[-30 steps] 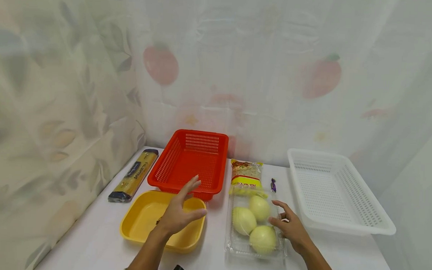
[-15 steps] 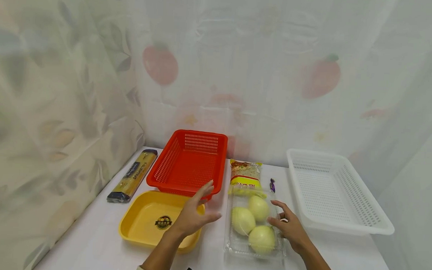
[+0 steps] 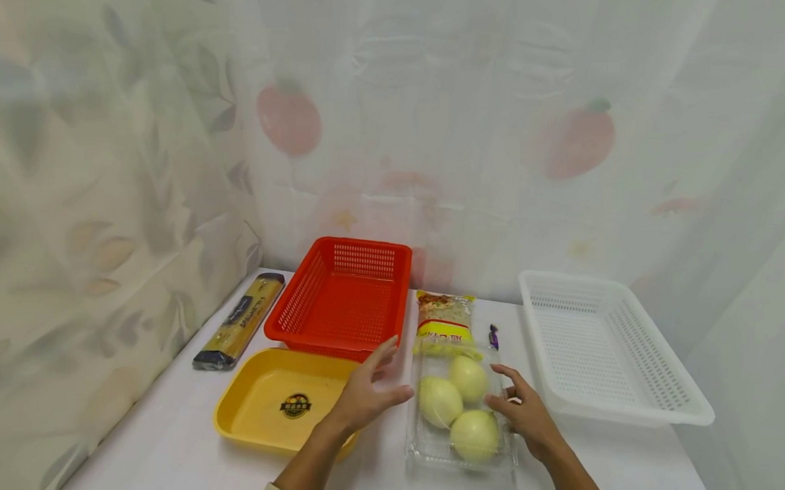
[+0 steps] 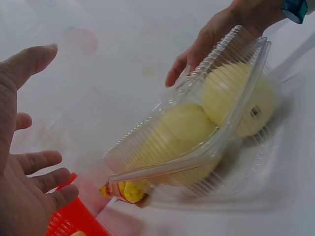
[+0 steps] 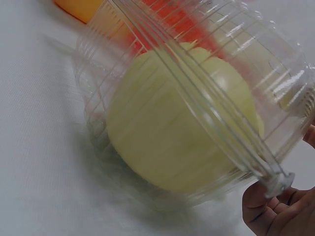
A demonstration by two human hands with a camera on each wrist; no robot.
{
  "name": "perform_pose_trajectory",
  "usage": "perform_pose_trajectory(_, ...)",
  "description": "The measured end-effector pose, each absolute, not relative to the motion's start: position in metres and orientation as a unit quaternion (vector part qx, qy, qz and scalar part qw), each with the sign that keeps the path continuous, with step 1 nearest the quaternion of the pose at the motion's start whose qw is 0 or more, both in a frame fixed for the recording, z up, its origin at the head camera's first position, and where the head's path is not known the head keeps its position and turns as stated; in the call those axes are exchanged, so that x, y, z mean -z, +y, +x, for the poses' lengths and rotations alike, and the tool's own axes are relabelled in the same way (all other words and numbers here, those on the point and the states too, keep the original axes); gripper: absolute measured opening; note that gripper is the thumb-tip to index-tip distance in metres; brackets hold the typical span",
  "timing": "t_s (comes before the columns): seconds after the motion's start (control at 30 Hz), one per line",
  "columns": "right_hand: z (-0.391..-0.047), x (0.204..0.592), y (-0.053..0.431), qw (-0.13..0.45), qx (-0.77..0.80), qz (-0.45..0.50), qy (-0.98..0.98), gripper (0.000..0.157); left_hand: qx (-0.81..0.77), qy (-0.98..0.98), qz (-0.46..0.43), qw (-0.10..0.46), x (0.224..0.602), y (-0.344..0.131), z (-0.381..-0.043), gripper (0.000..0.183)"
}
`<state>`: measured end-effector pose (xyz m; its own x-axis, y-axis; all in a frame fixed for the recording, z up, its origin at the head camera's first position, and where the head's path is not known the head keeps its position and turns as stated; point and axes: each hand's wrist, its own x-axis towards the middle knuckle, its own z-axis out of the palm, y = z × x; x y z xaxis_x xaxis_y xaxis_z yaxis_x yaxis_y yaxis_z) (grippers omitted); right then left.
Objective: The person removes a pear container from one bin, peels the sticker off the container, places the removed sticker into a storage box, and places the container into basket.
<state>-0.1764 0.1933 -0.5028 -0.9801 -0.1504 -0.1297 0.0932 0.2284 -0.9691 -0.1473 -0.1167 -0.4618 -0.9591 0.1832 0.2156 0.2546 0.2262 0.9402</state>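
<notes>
In the head view a clear plastic clamshell box [image 3: 424,448] lies on the white table with its lid down. It contains three round, pale yellow-green fruits [image 3: 475,435]. My right hand [image 3: 526,415] holds the box by its right side, fingers curled at the rim; the right wrist view has the curled fingers [image 5: 261,206] beside the rim's corner. My left hand [image 3: 364,392] hovers left of the box with thumb and fingers spread, touching nothing. In the left wrist view a gap separates this left hand [image 4: 29,182] from the box.
Beneath the left forearm is a yellow tray [image 3: 264,385]. Behind it stand a red basket [image 3: 348,301] and a spaghetti pack [image 3: 243,323]. A yellow-and-red food packet [image 3: 445,315] and purple-wrapped candy [image 3: 494,337] lie behind the box. A white basket [image 3: 597,346] stands right.
My left hand has moved right, from above the yellow tray toward the clear box, uncovering the tray's label. The right hand and the box stay in place.
</notes>
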Motion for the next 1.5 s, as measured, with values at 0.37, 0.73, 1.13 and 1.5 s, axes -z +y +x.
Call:
perform_pose_trajectory(0.37, -0.178, 0.505, 0.193, 0.095, 0.623, -0.021, 0.776, 0.065, 0.606, -0.788, -0.108, 0.014, 0.476, -0.100, -0.152, 0.080)
perform_pose_trajectory(0.73, -0.176, 0.504, 0.192, 0.099, 0.629, -0.017, 0.771, 0.064, 0.605, -0.790, -0.099, -0.015, 0.486, -0.091, -0.159, 0.082)
perform_pose_trajectory(1.13, -0.178, 0.510, 0.193, 0.102, 0.630, -0.015, 0.769, 0.065, 0.616, -0.780, -0.104, -0.041, 0.499, -0.084, -0.162, 0.080)
perform_pose_trajectory(1.5, -0.176, 0.507, 0.192, 0.101, 0.627, -0.017, 0.772, 0.064, 0.560, -0.817, -0.133, -0.047, 0.501, -0.076, -0.167, 0.068)
